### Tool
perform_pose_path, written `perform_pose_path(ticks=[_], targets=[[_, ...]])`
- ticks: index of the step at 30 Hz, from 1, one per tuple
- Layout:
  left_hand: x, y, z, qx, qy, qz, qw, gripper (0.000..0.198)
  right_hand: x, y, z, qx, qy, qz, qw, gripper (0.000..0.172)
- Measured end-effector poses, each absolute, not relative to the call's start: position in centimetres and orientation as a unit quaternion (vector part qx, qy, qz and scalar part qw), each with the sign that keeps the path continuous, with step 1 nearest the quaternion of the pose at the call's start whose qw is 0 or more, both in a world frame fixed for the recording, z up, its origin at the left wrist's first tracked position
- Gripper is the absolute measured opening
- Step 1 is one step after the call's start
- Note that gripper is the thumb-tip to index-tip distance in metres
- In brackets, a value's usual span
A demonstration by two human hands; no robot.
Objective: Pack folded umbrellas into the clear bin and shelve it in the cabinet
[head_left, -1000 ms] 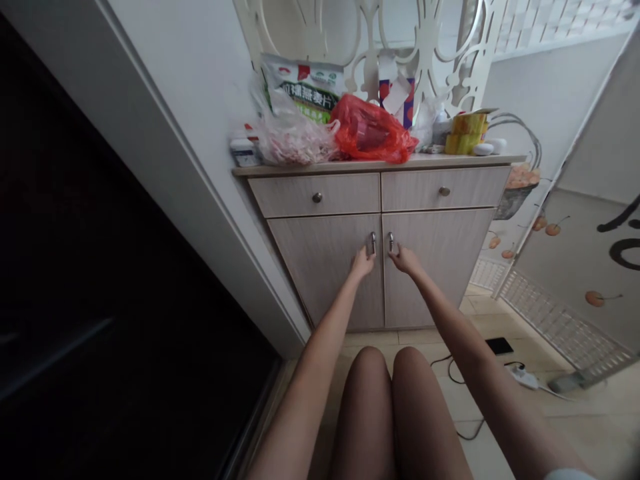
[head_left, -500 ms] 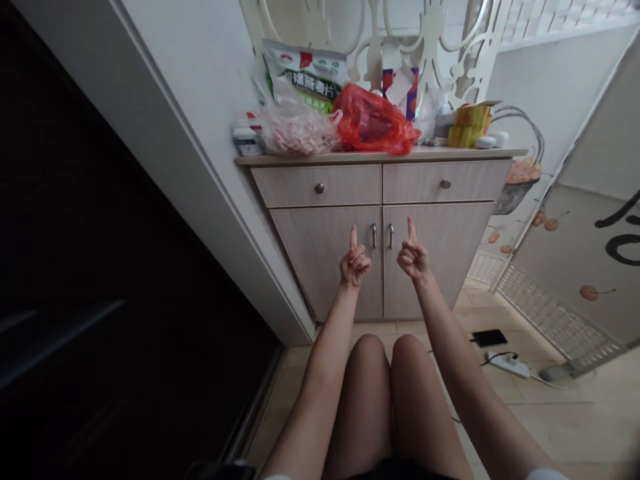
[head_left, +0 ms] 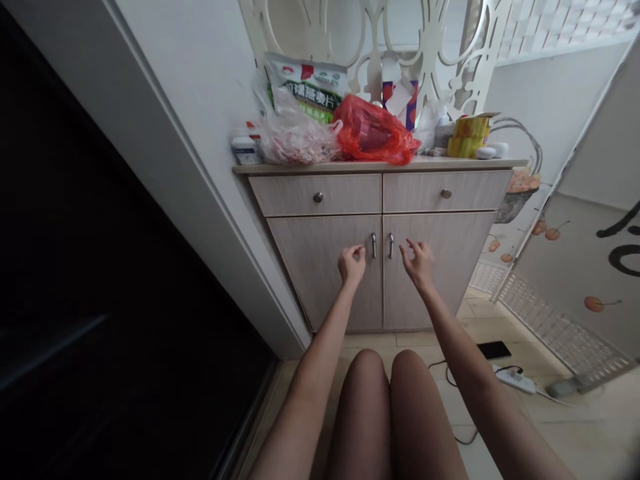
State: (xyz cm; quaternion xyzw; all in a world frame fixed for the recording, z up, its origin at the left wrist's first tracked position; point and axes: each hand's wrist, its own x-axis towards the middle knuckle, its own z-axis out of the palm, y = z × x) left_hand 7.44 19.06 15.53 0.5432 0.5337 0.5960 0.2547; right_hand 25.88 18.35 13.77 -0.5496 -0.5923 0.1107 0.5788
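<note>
1. A pale grey, wood-grain cabinet [head_left: 383,293] stands at 12 o'clock from the seated or crouching person, bare knees before it; the low posture likely brings the arms level with its lower half.
2. Behind its top rises a cream-white, cut-out lattice panel [head_left: 429,73], seemingly serving as a backstop for goods.
3. Two flat, wood-grain doors, the left door [head_left: 315,260] and right door [head_left: 453,260], sit closed, meeting at the middle.
4. A silver-and-green printed packet [head_left: 313,77] stands at 11 o'clock, probably propped by the lattice; a crumpled red plastic bag [head_left: 373,133] slumps at 12, too limp to stand.
5. The left hand [head_left: 353,265] is bare, thumb and fingertips drawn together on nothing visible; the right hand [head_left: 419,262] is bare, fingers bent, thumb spread away. The hands hang well apart.
6. Slim, silvery metal pulls, the left handle [head_left: 373,245] and right handle [head_left: 391,245], flank the seam, presumably for opening from the centre. The left lies at 2 o'clock from the left hand, the right at 10 from the right hand; both are near, neither gripped.
</note>
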Motion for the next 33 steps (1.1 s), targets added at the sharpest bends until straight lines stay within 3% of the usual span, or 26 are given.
perform_pose_path(ticks=[3,6,10,19,33], targets=[[9.2,20.9,15.2,0.573,0.647,0.503,0.032,0.026,24.3,19.9,13.0,-0.63,-0.617,-0.075,0.466,0.046],[10.8,22.5,13.8,0.623,0.66,0.42,0.016,0.029,22.5,21.5,12.2,-0.686,-0.607,-0.067,0.395,0.045],[11.3,23.9,12.2,0.647,0.63,0.429,0.029,0.019,21.4,23.3,11.6,-0.712,-0.599,0.001,0.367,0.033],[11.1,21.2,10.5,0.602,0.621,0.502,-0.008,0.012,21.7,20.8,10.1,-0.7,-0.576,-0.037,0.421,0.031],[0.9,6.5,7.0,0.549,0.566,0.593,-0.164,0.014,27.6,8.2,7.2,-0.636,-0.563,-0.14,0.509,0.037]])
